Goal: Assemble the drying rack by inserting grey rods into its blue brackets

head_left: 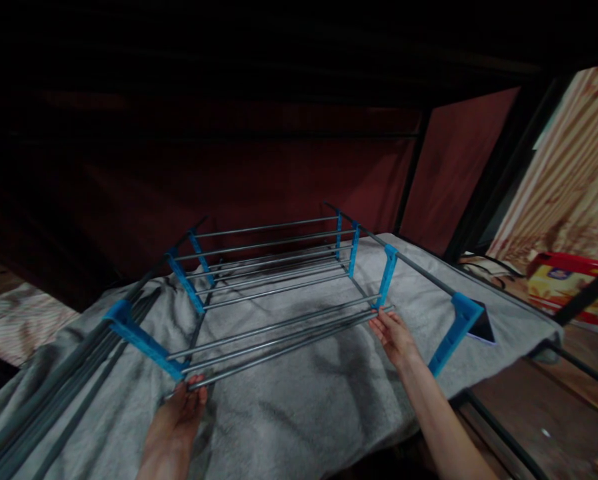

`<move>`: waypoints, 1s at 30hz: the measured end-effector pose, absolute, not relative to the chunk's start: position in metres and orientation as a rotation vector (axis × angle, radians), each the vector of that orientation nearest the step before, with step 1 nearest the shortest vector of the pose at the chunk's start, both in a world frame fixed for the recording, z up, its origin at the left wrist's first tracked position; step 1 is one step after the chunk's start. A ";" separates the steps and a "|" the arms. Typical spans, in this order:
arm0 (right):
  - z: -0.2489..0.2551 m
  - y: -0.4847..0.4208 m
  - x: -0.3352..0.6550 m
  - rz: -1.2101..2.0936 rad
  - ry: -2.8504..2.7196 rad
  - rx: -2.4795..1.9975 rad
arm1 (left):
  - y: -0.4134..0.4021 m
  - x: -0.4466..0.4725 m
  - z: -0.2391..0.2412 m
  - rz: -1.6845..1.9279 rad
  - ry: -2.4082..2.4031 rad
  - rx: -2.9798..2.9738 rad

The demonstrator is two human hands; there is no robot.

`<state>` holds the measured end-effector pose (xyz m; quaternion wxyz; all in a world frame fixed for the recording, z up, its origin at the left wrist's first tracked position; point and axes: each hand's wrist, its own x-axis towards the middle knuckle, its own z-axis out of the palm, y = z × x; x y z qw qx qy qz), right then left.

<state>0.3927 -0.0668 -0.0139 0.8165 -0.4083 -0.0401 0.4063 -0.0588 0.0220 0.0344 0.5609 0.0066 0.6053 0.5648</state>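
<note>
A rack of grey metal rods with blue plastic brackets (389, 273) stands on a grey blanket (299, 413). Its thin crossbars span between the left and right brackets. My left hand (179, 417) is closed on the left end of the nearest metal rod (259, 361), just below the front left bracket. At that rod's other end, the fingertips of my right hand (395, 339) pinch it beside a blue bracket on the right side. The exact fit of the rod's ends is partly hidden by my fingers. A further blue bracket (451, 333) hangs from the right side rail, right of my right hand.
Several loose grey rods (79, 380) lie on the blanket at left. A dark flat device (483, 327) rests behind the right bracket. Black metal frame bars (503, 433) edge the bed, with a red-yellow package (571, 283) beyond. A dark red panel (259, 180) stands behind.
</note>
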 end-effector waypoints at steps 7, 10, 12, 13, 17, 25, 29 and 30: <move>-0.010 -0.063 0.388 0.878 -0.092 -0.886 | 0.022 -0.053 0.035 1.296 1.399 -0.029; -0.008 -0.061 0.383 0.905 -0.098 -0.900 | 0.020 -0.047 0.036 1.270 1.348 -0.047; -0.006 -0.060 0.380 0.914 -0.100 -0.903 | 0.018 -0.041 0.035 1.252 1.309 -0.035; -0.006 -0.060 0.379 0.916 -0.101 -0.906 | 0.016 -0.037 0.034 1.244 1.294 -0.020; -0.003 -0.058 0.378 0.920 -0.108 -0.909 | 0.012 -0.022 0.031 1.237 1.261 0.035; -0.005 -0.053 0.382 0.895 -0.093 -0.924 | 0.009 -0.007 0.032 1.249 1.265 0.062; -0.009 -0.053 0.387 0.888 -0.079 -0.917 | 0.012 -0.005 0.028 1.262 1.273 0.024; -0.010 -0.053 0.388 0.889 -0.074 -0.917 | 0.013 -0.005 0.026 1.268 1.276 0.016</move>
